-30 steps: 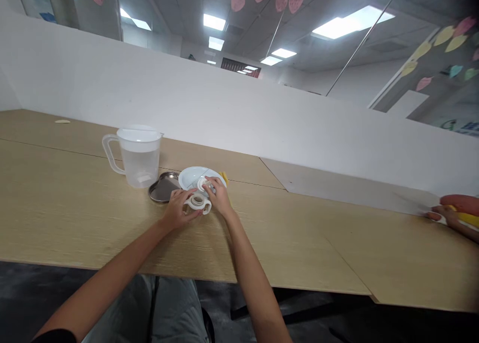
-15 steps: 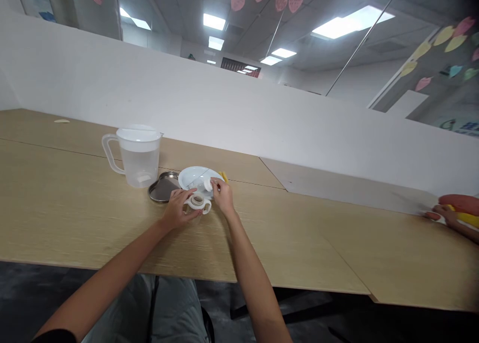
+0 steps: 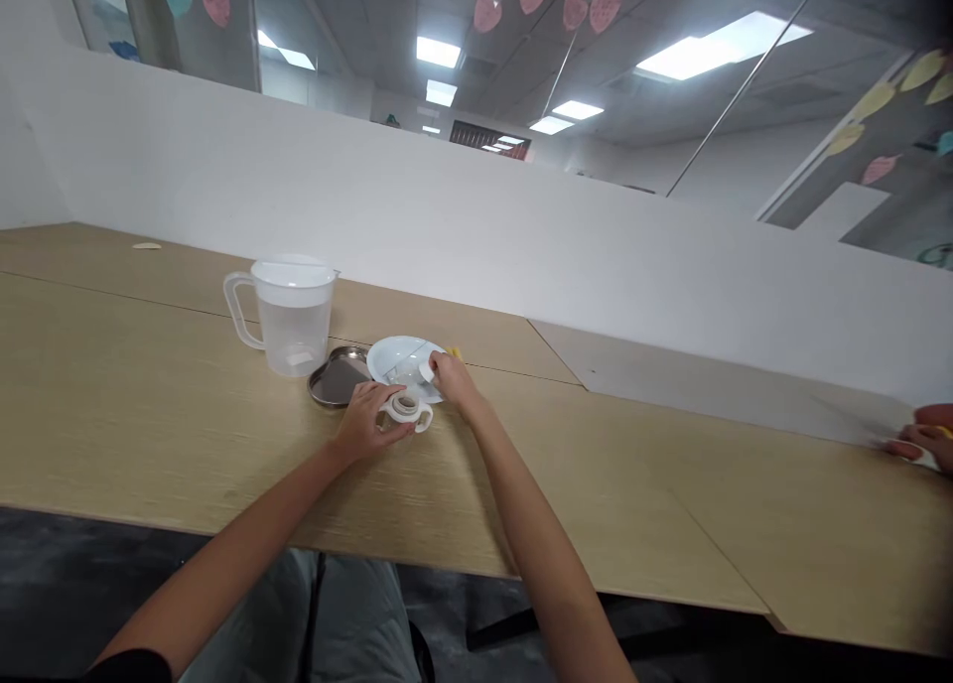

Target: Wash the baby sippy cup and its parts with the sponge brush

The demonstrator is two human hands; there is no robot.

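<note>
My left hand (image 3: pixel 366 423) is wrapped around a small two-handled bottle (image 3: pixel 407 410), with an open round mouth facing up and white handles. Above the rim of a pale oval plate (image 3: pixel 382 351), my right hand (image 3: pixel 454 380) pinches a white cap (image 3: pixel 427 372) with its fingertips. Clear pieces lie on the plate; their exact kind is hard to make out. Left of the plate sits a shiny metal tray (image 3: pixel 339 377) with a curved outline.
A translucent lidded pitcher (image 3: pixel 295 328) holding clear liquid stands behind the tray. Something small and yellow (image 3: pixel 455 352) shows at the plate's far edge. Another person's hand (image 3: pixel 932 447) is at the far right. A white wall (image 3: pixel 447 216) bounds the table's back.
The view has shifted slightly, so the scene sits further right. My right hand has turned, hiding more of the white cap. My left hand keeps its hold on the bottle.
</note>
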